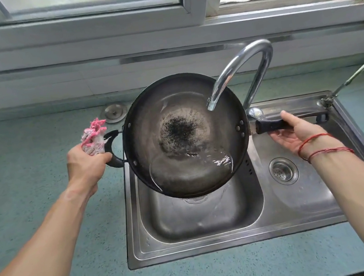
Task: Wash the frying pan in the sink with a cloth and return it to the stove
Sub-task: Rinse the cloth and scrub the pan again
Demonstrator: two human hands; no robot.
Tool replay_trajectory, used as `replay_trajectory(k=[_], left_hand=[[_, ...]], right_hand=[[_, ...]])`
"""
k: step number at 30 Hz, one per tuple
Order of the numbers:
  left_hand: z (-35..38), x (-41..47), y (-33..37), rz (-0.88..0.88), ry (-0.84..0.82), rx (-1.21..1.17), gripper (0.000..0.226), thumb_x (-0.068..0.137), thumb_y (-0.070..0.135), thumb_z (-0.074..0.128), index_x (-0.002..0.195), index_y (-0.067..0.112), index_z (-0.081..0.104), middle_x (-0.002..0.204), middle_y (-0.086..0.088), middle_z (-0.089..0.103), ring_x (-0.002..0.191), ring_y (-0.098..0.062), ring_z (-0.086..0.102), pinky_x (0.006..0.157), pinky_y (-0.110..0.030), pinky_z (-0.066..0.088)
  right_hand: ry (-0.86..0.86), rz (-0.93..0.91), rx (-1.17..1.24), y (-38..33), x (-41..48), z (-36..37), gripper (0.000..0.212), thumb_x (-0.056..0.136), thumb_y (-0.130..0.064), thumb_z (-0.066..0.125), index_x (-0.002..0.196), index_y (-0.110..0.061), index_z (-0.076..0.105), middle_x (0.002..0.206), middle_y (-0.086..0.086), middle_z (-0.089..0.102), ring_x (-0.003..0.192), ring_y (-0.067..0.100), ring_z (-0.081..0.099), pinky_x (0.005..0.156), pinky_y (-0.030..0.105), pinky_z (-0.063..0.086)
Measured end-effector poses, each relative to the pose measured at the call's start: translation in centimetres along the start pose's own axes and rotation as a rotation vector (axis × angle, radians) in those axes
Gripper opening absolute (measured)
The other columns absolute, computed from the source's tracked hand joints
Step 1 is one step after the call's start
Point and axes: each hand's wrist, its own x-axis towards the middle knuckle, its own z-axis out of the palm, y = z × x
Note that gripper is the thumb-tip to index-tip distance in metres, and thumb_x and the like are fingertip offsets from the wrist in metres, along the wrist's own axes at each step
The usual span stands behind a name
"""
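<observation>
Frying pan [185, 135] — held above left basin of sink [193, 248], tipped toward near edge, rinse water spilling out. Dark residue at centre: washing judged unfinished; return to stove outstanding. Long axis parallel to sink's near edge, long handle [276, 124] pointing right. Left hand [84, 162] gripping loop handle [116, 163] and cloth [92, 137] together; right hand [294, 132] cradling long handle from beneath, fingers relaxed.

I get soft, even daylight from the window [88, 2] at the top, so the only clear shadow lies in the sink [193, 245] basin under the frying pan [169, 96]. Glare streaks the faucet [232, 70] and the water in the pan (small white sparkles near its lower rim). The wide lens bows the window frame and stretches the corners, and everything looks slightly soft.
</observation>
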Motion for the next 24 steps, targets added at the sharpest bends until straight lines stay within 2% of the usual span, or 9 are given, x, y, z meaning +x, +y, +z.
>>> replay_trajectory(k=[4, 7, 12, 16, 18, 22, 24], left_hand=[[-0.1, 0.1, -0.3, 0.043, 0.019, -0.006, 0.033, 0.064, -0.005, 0.080, 0.082, 0.017, 0.063, 0.073, 0.004, 0.063, 0.065, -0.014, 0.059, 0.061, -0.024, 0.047], [-0.2, -0.1, -0.3, 0.060, 0.032, -0.016, 0.041, 0.068, -0.003, 0.080, 0.103, 0.013, 0.065, 0.079, 0.006, 0.065, 0.067, -0.008, 0.061, 0.062, -0.019, 0.046], [-0.4, -0.2, 0.3, 0.100, 0.018, -0.059, 0.041, 0.067, -0.005, 0.079, 0.091, 0.025, 0.062, 0.087, 0.004, 0.070, 0.075, -0.011, 0.067, 0.067, -0.022, 0.051], [-0.8, -0.1, 0.7, 0.145, 0.021, -0.050, 0.041, 0.066, -0.004, 0.077, 0.089, 0.026, 0.060, 0.089, 0.000, 0.069, 0.080, -0.019, 0.065, 0.073, -0.031, 0.053], [-0.9, 0.0, 1.1, 0.169, 0.035, -0.042, 0.041, 0.066, -0.002, 0.077, 0.092, 0.026, 0.061, 0.087, 0.002, 0.068, 0.078, -0.017, 0.063, 0.071, -0.030, 0.052], [-1.1, 0.3, 1.7, 0.191, 0.073, -0.031, 0.042, 0.065, 0.001, 0.076, 0.095, 0.025, 0.061, 0.088, 0.002, 0.069, 0.078, -0.016, 0.063, 0.069, -0.027, 0.050], [-1.1, 0.4, 1.7, 0.193, 0.099, -0.016, 0.041, 0.065, 0.002, 0.077, 0.095, 0.025, 0.061, 0.086, 0.003, 0.068, 0.077, -0.015, 0.062, 0.068, -0.025, 0.049]], right_hand=[[-0.023, -0.006, -0.004, -0.2, 0.2, 0.3, 0.011, 0.093, -0.014, 0.063, 0.089, -0.007, 0.056, 0.093, 0.018, 0.063, 0.084, 0.027, 0.064, 0.052, 0.029, 0.059], [-0.033, -0.017, 0.016, -0.5, 0.2, 0.4, 0.009, 0.093, -0.008, 0.060, 0.087, -0.007, 0.053, 0.092, 0.018, 0.062, 0.082, 0.028, 0.064, 0.055, 0.032, 0.061], [-0.062, -0.022, 0.055, -1.3, 0.4, 0.6, 0.007, 0.093, -0.006, 0.056, 0.088, -0.007, 0.050, 0.097, 0.017, 0.060, 0.088, 0.028, 0.064, 0.056, 0.034, 0.061], [-0.090, -0.014, 0.084, -1.7, 0.7, 0.9, 0.004, 0.092, -0.004, 0.053, 0.091, -0.003, 0.049, 0.112, 0.023, 0.059, 0.105, 0.036, 0.063, 0.071, 0.042, 0.060], [-0.112, -0.009, 0.116, -1.8, 0.7, 1.0, 0.004, 0.092, -0.003, 0.050, 0.089, -0.002, 0.049, 0.108, 0.024, 0.060, 0.102, 0.037, 0.064, 0.074, 0.044, 0.059], [-0.122, -0.004, 0.158, -1.7, 0.7, 1.5, 0.007, 0.093, -0.002, 0.048, 0.086, -0.002, 0.049, 0.097, 0.023, 0.061, 0.092, 0.035, 0.065, 0.089, 0.045, 0.056], [-0.123, -0.001, 0.169, -1.6, 0.7, 1.8, 0.008, 0.094, -0.002, 0.047, 0.085, -0.002, 0.049, 0.094, 0.023, 0.061, 0.089, 0.033, 0.065, 0.090, 0.044, 0.054]])
